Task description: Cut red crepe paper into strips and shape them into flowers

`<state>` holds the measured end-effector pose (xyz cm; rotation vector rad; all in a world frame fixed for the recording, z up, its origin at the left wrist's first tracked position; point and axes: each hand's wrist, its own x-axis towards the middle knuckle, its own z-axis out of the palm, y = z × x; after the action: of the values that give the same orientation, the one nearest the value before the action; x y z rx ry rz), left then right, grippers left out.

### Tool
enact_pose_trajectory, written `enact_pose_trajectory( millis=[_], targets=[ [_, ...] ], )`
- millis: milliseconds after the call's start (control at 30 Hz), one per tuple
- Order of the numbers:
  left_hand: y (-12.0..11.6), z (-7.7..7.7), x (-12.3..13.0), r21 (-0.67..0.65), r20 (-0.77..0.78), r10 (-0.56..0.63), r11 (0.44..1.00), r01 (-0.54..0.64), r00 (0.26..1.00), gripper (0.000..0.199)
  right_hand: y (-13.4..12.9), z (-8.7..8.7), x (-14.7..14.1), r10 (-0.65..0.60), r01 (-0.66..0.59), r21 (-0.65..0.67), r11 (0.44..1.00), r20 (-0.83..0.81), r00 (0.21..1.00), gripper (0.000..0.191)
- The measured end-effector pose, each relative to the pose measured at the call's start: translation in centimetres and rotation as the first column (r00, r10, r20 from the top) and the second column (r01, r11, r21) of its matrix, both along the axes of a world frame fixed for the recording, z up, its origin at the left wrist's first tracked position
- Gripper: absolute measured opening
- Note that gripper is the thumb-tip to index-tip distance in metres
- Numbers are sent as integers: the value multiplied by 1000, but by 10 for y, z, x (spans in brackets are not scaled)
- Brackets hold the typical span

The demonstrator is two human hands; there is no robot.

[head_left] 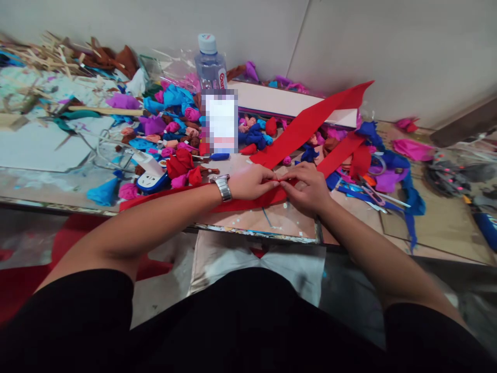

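My left hand (254, 182), with a metal watch (223, 187) on its wrist, pinches red material at the front of the table. Directly opposite, my right hand (308, 187) pinches the same spot, the fingertips of both hands nearly touching. Only a sliver of red shows between them. A long red crepe-paper strip (310, 124) runs from behind my hands up to the right, over a white board. More red strip (236, 206) lies beneath my hands and my left forearm. The exact fold in my fingers is hidden.
Many rolled and crumpled coloured paper pieces (186, 114) cover the table behind my hands. A capped bottle (210, 65) stands at the back, by a blurred white rectangle (221, 122). Left are a power strip (152, 181) and green-handled pliers (73, 116); scissors (370, 191) lie right.
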<state>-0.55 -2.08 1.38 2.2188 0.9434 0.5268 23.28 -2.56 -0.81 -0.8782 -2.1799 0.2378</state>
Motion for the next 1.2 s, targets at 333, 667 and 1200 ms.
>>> enact_pose_trajectory(
  millis=[333, 667, 1200],
  targets=[
    [11, -12, 0, -259, 154, -19, 964, 59, 988, 34, -3, 5, -2, 17, -17, 46, 999, 7, 1000, 10],
    [11, -12, -1, -234, 102, 10, 972, 14, 995, 41, -2, 3, -3, 39, -38, 102, 994, -7, 999, 6],
    [11, 1, -5, 33, -37, 101, 994, -100, 994, 33, 1, 5, 2, -23, 24, 86, 996, -16, 1000, 7]
  ],
)
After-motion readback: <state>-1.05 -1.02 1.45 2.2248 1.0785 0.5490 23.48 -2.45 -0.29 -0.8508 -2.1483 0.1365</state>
